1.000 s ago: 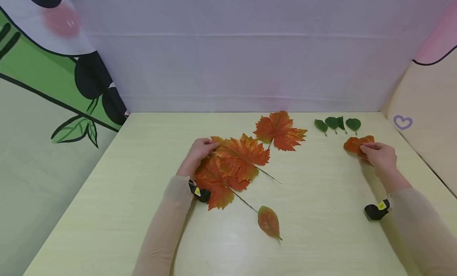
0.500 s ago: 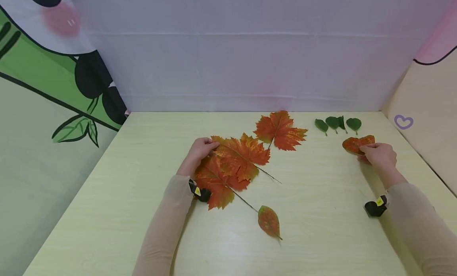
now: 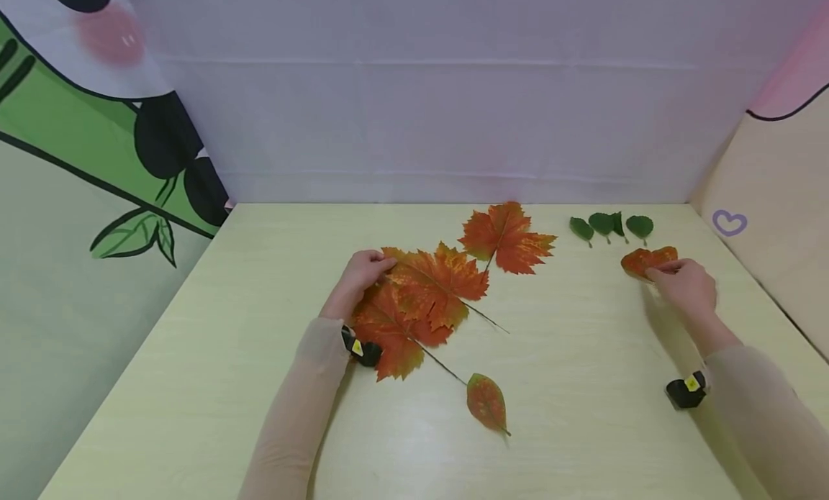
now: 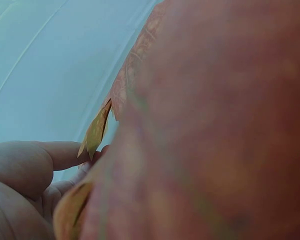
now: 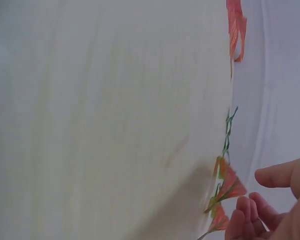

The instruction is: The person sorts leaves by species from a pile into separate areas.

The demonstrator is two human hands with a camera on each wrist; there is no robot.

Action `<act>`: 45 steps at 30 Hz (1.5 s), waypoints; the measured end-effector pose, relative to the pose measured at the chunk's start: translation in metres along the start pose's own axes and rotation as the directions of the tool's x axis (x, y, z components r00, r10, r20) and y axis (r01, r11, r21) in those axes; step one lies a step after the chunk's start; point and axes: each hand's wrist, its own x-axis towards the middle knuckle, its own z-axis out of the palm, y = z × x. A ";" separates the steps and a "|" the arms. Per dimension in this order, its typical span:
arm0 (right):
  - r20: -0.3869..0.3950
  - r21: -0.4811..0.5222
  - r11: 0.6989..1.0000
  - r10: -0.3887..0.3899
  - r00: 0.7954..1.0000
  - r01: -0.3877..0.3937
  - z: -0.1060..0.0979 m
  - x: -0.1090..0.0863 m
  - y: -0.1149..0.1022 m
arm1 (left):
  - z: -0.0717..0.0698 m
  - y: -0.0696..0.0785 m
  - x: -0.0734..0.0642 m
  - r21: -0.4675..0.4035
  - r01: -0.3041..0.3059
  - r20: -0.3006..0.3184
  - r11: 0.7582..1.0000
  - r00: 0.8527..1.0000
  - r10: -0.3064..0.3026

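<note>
My left hand (image 3: 364, 273) pinches the upper left edge of an orange maple leaf (image 3: 437, 280). This leaf overlaps a second maple leaf (image 3: 395, 327) lying nearer to me. In the left wrist view, a blurred leaf (image 4: 215, 125) covers much of the picture, and the hand (image 4: 20, 175) meets a pointed leaf tip. Over at the right, my right hand (image 3: 688, 288) is beside orange-green oval leaves (image 3: 644, 260). In the right wrist view, the thumb and fingers of that hand (image 5: 280, 205) stand apart, just beside an orange leaf (image 5: 232, 182).
Behind the pair lies another maple leaf (image 3: 505, 234). Several small green leaves (image 3: 601, 224) form a row at the back right. A red-green oval leaf (image 3: 486, 401) lies toward the front, by a stem tip. A pale cloth (image 3: 414, 111) hangs along the table's back edge.
My right hand has let go of the orange oval leaf and its fingers have parted slightly. The left hand keeps its place on the maple leaf.
</note>
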 end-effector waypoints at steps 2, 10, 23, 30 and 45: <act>-0.010 -0.028 0.998 -0.060 0.998 0.060 0.002 -0.008 -0.007 | 0.000 -0.001 0.000 0.003 -0.001 0.007 1.000 1.000 0.001; 0.053 -0.052 0.950 -0.307 0.950 0.309 0.016 -0.048 -0.052 | -0.001 -0.001 0.000 0.003 0.002 0.004 1.000 1.000 -0.002; 0.289 0.061 0.871 -0.483 0.826 0.488 0.070 -0.118 -0.109 | 0.000 0.000 0.001 0.015 -0.007 0.005 1.000 1.000 0.006; 0.424 0.122 0.831 -0.538 0.728 0.543 0.097 -0.149 -0.124 | 0.000 -0.001 0.000 0.022 -0.001 -0.003 1.000 1.000 0.001; 0.507 -0.004 0.719 -0.598 0.621 0.695 0.123 -0.180 -0.127 | 0.000 -0.002 0.000 0.017 0.019 -0.011 1.000 1.000 -0.019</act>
